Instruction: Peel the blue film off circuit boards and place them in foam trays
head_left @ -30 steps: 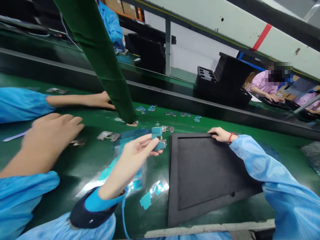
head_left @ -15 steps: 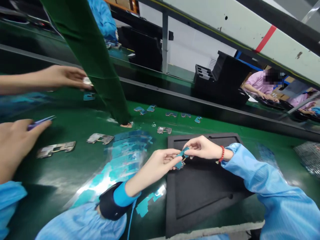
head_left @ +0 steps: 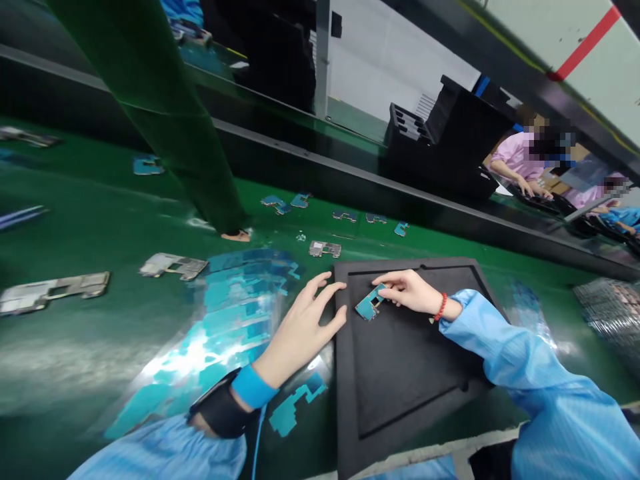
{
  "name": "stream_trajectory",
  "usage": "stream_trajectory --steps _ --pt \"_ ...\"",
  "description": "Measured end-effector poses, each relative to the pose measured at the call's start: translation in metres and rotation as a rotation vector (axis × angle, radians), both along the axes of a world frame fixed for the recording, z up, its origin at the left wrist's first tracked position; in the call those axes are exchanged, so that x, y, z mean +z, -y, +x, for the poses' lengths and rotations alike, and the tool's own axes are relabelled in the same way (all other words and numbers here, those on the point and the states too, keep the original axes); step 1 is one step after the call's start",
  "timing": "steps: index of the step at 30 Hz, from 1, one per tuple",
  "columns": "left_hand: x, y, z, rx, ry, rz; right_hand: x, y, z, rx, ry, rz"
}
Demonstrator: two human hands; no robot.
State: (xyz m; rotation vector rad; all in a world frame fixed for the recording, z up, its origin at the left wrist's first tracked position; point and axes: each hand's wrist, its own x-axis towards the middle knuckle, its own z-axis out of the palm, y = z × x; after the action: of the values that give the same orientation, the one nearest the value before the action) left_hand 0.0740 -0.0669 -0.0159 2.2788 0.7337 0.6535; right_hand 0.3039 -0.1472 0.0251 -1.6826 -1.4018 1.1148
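Between the thumb and fingers of my right hand (head_left: 407, 293) is a small blue-green circuit board (head_left: 369, 307), gripped at its right end above the black foam tray (head_left: 400, 373). My left hand (head_left: 305, 327) holds nothing; its fingers are apart, just left of the tray's edge. Beneath and left of that hand lies a sheet of blue film pieces (head_left: 230, 313). One cut film piece (head_left: 297, 403) rests on the green mat below my left wrist, which wears a blue and black band with a cord.
Metal-shielded boards (head_left: 173, 265) lie on the green mat to the left. Several small boards (head_left: 345, 217) sit along the back edge. A green-wrapped post (head_left: 190, 133) rises at back left. Stacked clear packs (head_left: 610, 320) stand far right. People work beyond the bench.
My left hand has let go of the circuit board and opened, moving left; my right hand keeps the board. The co-worker's hands at left are gone from view, and the view has shifted.
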Motion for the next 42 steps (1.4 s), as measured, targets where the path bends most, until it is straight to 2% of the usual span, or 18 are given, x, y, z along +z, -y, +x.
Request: stream_trajectory --steps 6,10,12,15,18,20,21,23,25,28,32,34,36,39,41,42 --pt "0.002 0.0 -0.003 -0.039 -0.032 -0.113 0.0 -0.026 -0.006 0.097 0.162 0.198" --pt "0.001 0.002 -0.004 -0.032 -0.016 -0.141 -0.007 -0.016 -0.014 0.252 0.429 0.396" --pt "0.0 0.004 -0.004 -0.028 -0.019 -0.147 -0.011 -0.007 -0.018 0.339 0.488 0.451" --pt "-0.002 0.007 -0.003 0.0 -0.014 -0.136 -0.014 0.002 -0.022 0.36 0.556 0.497" --pt "-0.003 0.008 -0.003 0.025 0.009 -0.12 -0.006 -0.003 -0.016 0.399 0.635 0.466" --pt "-0.004 0.006 -0.004 0.022 0.018 -0.122 0.004 -0.017 0.003 0.375 0.639 0.434" --pt "-0.004 0.006 -0.004 0.016 0.015 -0.127 0.009 -0.027 0.019 0.305 0.653 0.42" --pt "-0.005 0.004 -0.004 0.011 0.004 -0.134 0.017 -0.051 0.059 0.058 0.741 0.36" --pt "-0.006 0.004 -0.004 0.015 -0.01 -0.136 0.02 -0.074 0.101 -0.149 0.875 0.214" --pt "-0.008 0.003 -0.004 0.022 -0.017 -0.139 0.013 -0.095 0.148 -0.199 0.912 0.107" --pt "-0.01 0.003 -0.003 0.031 0.006 -0.111 0.006 -0.096 0.17 -0.185 0.898 0.098" --pt "-0.009 0.003 -0.003 0.036 0.019 -0.099 0.011 -0.089 0.164 -0.189 0.89 0.094" --pt "-0.007 0.004 -0.003 0.038 0.013 -0.106 0.021 -0.075 0.144 -0.147 0.854 0.142" --pt "-0.003 0.004 -0.003 0.036 -0.017 -0.133 0.033 -0.045 0.09 0.119 0.742 0.322" --pt "-0.002 0.004 -0.003 0.033 -0.033 -0.141 0.033 -0.024 0.05 0.325 0.719 0.367" --pt "-0.002 0.004 -0.003 0.032 -0.037 -0.142 0.03 -0.015 0.034 0.385 0.733 0.365"
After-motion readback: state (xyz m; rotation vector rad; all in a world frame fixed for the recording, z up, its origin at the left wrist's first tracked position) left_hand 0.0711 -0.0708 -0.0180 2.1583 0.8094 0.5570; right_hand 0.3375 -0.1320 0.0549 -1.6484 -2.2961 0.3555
